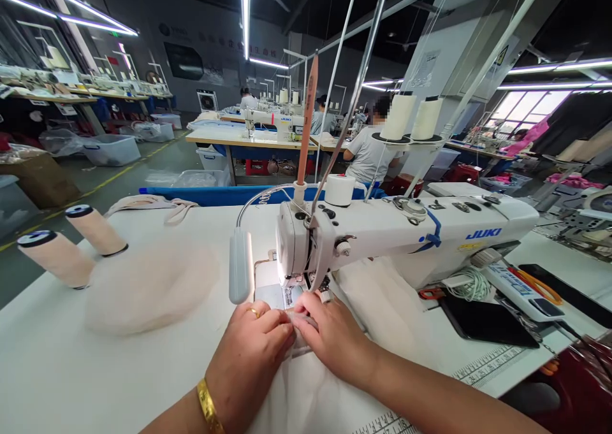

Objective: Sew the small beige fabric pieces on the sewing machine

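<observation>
Both hands are close together just in front of the needle area of a white sewing machine [396,220]. My left hand [255,351], with a ring and a gold bangle, has its fingers closed on thin pale fabric [291,396]. From the right, my right hand [332,338] pinches the same fabric, thumb and index finger near the presser foot [289,297]. The fabric hangs down toward me between the wrists. A grey lamp [240,268] on a bent metal neck lights the needle plate. My hands hide part of the fabric's edge.
On the left lie a sheer fabric heap [148,290] and two peach thread cones [60,259]. A black phone [488,319], a coiled pale cord [466,285] and a power strip [523,294] lie at right. A person [370,147] sits ahead, beyond the machine.
</observation>
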### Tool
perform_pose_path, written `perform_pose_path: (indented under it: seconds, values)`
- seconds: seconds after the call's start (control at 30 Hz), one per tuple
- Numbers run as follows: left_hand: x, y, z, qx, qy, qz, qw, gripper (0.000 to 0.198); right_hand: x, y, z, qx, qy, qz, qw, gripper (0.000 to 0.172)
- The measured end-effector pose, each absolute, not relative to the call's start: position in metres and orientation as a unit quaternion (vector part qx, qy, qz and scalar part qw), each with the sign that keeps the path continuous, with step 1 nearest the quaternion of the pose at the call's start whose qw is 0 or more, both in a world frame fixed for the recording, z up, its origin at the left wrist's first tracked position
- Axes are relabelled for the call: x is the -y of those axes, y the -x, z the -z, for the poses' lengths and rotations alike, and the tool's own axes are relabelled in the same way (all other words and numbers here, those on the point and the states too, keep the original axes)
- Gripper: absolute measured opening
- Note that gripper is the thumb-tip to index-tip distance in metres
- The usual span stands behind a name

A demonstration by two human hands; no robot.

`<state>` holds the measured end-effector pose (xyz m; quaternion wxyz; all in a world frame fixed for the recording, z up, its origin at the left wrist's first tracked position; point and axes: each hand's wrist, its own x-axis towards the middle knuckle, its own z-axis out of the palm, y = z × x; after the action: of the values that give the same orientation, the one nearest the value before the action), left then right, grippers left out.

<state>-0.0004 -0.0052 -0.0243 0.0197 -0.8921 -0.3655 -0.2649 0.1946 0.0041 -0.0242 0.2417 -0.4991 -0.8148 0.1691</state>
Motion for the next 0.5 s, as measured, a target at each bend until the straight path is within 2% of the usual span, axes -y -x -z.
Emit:
perform_pose_path:
  seconds: [0.2,0.5]
  values:
    - [0.002,0.003,0.026,0.367,0.887,0.279,0.014,0.03,-0.002,-0.205,0.036,0.879,0.387,-0.074,0.271,0.024]
    - [0.0,0.005,0.026,0.39,0.883,0.259,0.034,0.016,-0.009,-0.205,0.04,0.866,0.426,-0.017,0.26,0.023]
